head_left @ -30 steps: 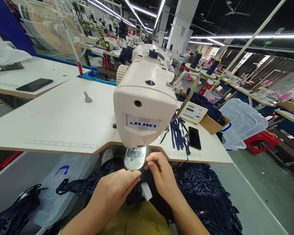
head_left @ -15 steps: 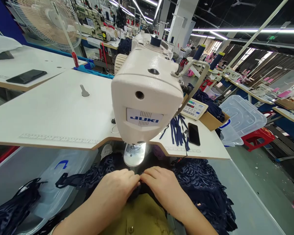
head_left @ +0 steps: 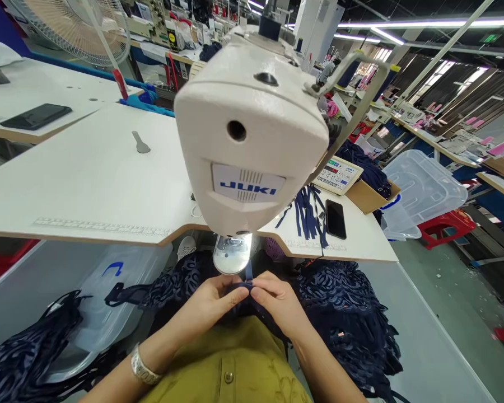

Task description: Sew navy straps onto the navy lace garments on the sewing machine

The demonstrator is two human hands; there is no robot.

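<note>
Garments (head_left: 29,341) of navy cloth lay at far left, between eight and nine o'clock from the joined fingertips. A silver-coloured bracelet (head_left: 143,366) stood in full view at eight o'clock. The left hand (head_left: 210,299) held the edge of a navy piece (head_left: 241,285) pinched between thumb and fingers; half a second earlier, its back had been uppermost. The piece was at the dial's centre, on the near side of the metal sewing plate (head_left: 231,258), which lay at eleven o'clock; the machine head (head_left: 277,134) rose at twelve. A narrow navy strap (head_left: 249,271), not seen half a second before, ran up from the fingertips toward twelve; contact with the plate could not be determined. The right hand (head_left: 281,305) had a matching pinch, its thumb tip close beside the left one. Cut strips (head_left: 306,212) lay between one and two o'clock, a phone (head_left: 335,218) at two, and a ruffled pile (head_left: 348,330) between three and four. Judgement: the grip had been reset, exposing edge and strap between the thumbs; the work appeared to be at hand arrangement, away from the needle.
</note>
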